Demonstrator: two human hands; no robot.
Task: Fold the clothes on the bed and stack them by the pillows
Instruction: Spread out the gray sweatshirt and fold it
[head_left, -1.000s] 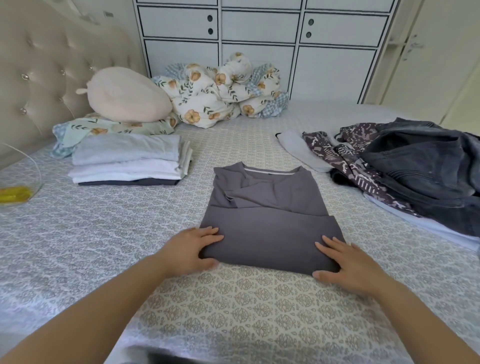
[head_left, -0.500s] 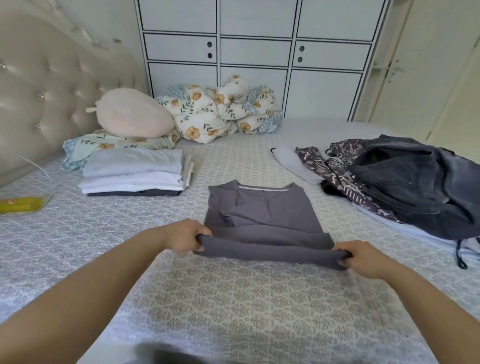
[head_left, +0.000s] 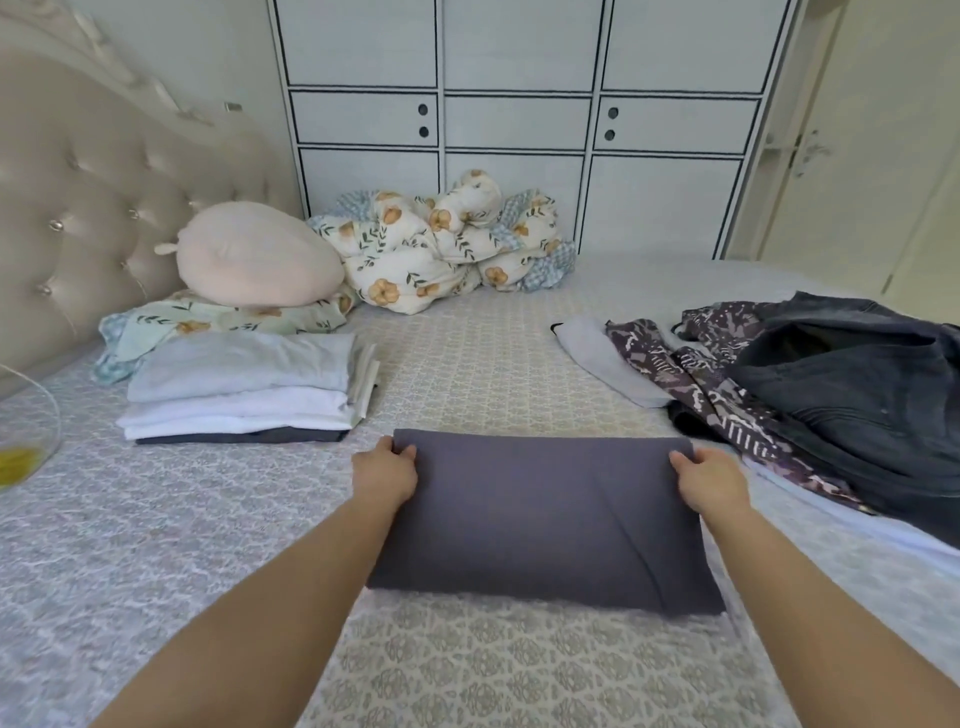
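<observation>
Grey shirt (head_left: 540, 514): folded to a rectangle, flat on the bed (head_left: 156, 545). Left hand (head_left: 383, 475) pinches its far left corner; right hand (head_left: 710, 480) pinches its far right corner. Folded stack (head_left: 244, 389) (pale layers over one dark): beside pillows (head_left: 257, 262), left. Unfolded clothes (head_left: 831, 395): heaped, right.

Open lane up the middle, clothes on both flanks

Bare patterned beige bedspread (head_left: 483, 364) runs toward the floral bundled quilt (head_left: 441, 249); the folded stack of pale clothes (head_left: 244, 389) blocks the left, the heap of dark unfolded garments (head_left: 831, 395) the right.
</observation>
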